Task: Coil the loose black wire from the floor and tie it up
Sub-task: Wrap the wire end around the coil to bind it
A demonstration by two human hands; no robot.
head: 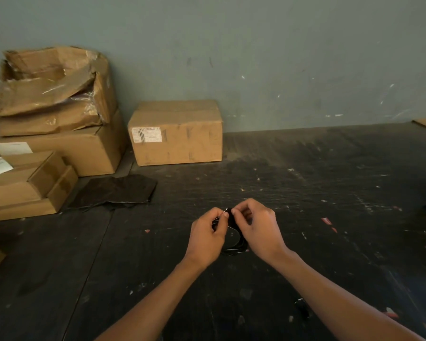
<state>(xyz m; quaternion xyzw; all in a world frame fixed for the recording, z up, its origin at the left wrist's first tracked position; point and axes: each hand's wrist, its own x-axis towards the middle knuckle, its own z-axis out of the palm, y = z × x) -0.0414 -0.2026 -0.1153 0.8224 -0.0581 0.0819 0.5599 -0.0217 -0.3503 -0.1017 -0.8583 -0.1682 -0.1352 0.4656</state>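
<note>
Head cam: I've got the coiled black wire (233, 239) up off the floor, left hand (208, 238) and right hand (258, 228) both pinching it, bare tip poking out; I'd keep loops tight while wrapping that end

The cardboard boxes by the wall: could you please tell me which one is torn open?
The crumpled box on top of the left stack: its flaps are ripped and gaping. The lone box to its right and those beneath it look closed.
</note>
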